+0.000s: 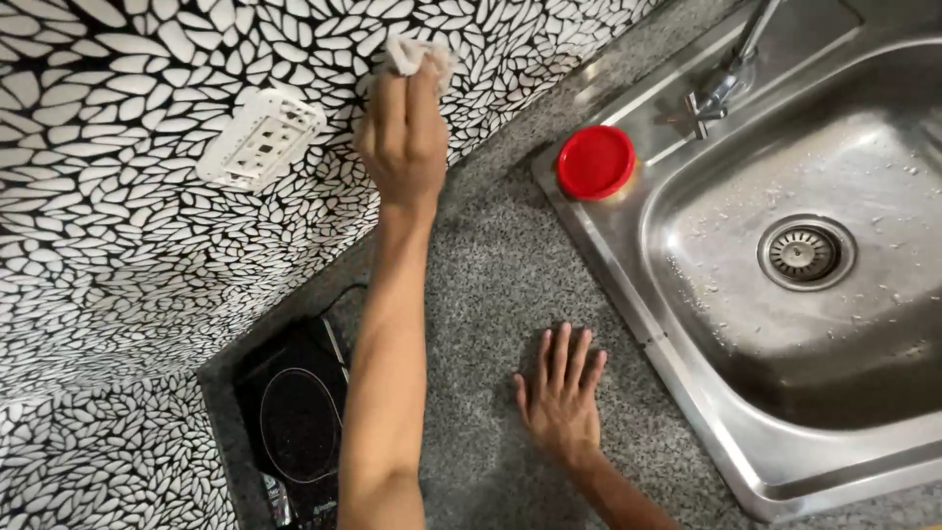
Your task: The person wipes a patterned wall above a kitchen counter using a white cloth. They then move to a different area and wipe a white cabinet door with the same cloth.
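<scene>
**A:** Where are the two hands?

**B:** The left hand [402, 132] is raised against a wall covered in black-and-white leaf-pattern tile [118, 245]. Its fingers are curled together, pinching a small white cloth [412, 54]. The right hand [561, 393] lies flat on the speckled grey countertop [491, 285], fingers spread, holding nothing.

**A:** And the cloth, relative to the hand?

**B:** It sticks out just beyond the fingertips, pressed between them and the tile. A white wall socket [260, 137] sits on the tile near the hand's left.

**A:** What else is around?

**B:** A steel sink [726, 324] lies just right of the right hand, with a tap [731, 74] at its back edge. A red-lidded container [596, 162] stands on the sink's corner. A black induction hob [294, 417] sits below the left forearm.
</scene>
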